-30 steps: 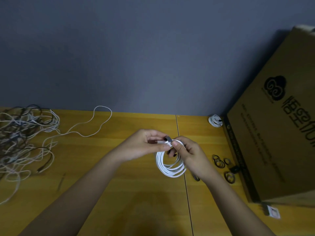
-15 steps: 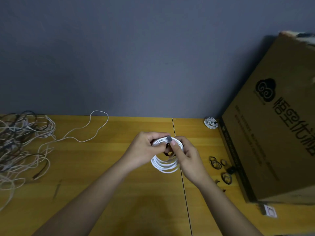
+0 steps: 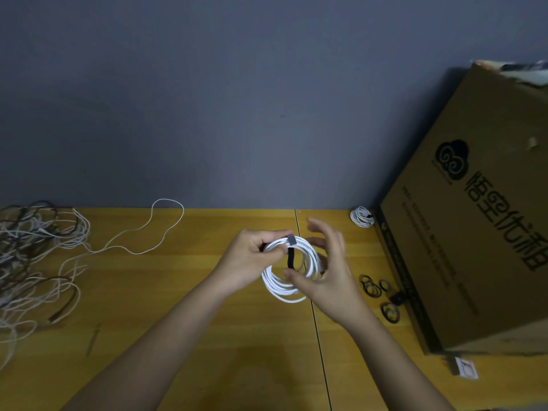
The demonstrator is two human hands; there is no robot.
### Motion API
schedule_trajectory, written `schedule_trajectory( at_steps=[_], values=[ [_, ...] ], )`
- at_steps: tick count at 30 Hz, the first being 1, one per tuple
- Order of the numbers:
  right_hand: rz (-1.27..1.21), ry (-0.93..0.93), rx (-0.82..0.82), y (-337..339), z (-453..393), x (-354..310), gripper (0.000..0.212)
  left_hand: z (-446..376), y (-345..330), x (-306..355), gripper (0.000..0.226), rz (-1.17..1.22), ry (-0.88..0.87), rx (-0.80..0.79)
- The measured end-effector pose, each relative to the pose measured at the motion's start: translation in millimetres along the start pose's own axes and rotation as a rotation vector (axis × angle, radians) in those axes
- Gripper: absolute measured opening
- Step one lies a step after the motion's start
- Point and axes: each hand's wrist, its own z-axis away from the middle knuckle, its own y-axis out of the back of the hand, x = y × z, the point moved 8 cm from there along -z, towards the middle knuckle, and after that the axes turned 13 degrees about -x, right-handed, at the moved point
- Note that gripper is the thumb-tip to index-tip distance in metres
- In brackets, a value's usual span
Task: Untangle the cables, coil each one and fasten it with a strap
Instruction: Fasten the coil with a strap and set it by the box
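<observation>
My left hand [image 3: 252, 259] grips the top left of a coiled white cable [image 3: 284, 287] held just above the wooden table [image 3: 178, 292]. A black strap [image 3: 290, 256] hangs down across the coil from its top, with a grey end at the upper rim. My right hand [image 3: 323, 271] is at the coil's right side, thumb tip touching the strap's lower end, fingers spread apart and raised. A tangle of white and dark cables [image 3: 32, 256] lies at the far left. One strapped white coil [image 3: 361, 216] rests by the wall.
A large cardboard box [image 3: 474, 232] stands at the right, leaning over the table. Several black strap loops [image 3: 376, 289] lie beside its base. A loose white cable [image 3: 148, 232] trails from the tangle toward the wall. A small white card [image 3: 465, 367] lies near the box's front corner.
My right hand has opened its fingers and drawn back to the coil's right side. The black strap now hangs uncovered across the coil. The view has tilted up slightly.
</observation>
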Motion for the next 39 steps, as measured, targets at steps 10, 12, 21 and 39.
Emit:
schedule_trajectory(
  at_steps=[10,12,21,39],
  values=[
    [0.550,0.275,0.194,13.4,9.3,-30.4,0.011,-2.8,-3.6,2.7,0.031,0.115,0.002,-0.004],
    [0.606,0.340,0.156,13.0,7.7,-39.4,0.013,-2.3,-3.7,4.6,0.031,0.096,-0.005,0.005],
    [0.795,0.476,0.050,8.0,3.0,-60.1,0.014,4.1,-8.5,13.1,0.034,0.149,-0.020,-0.056],
    [0.654,0.563,0.215,17.8,3.3,-71.6,0.019,-0.9,-6.1,17.5,0.022,0.434,-0.055,-0.055]
  ],
)
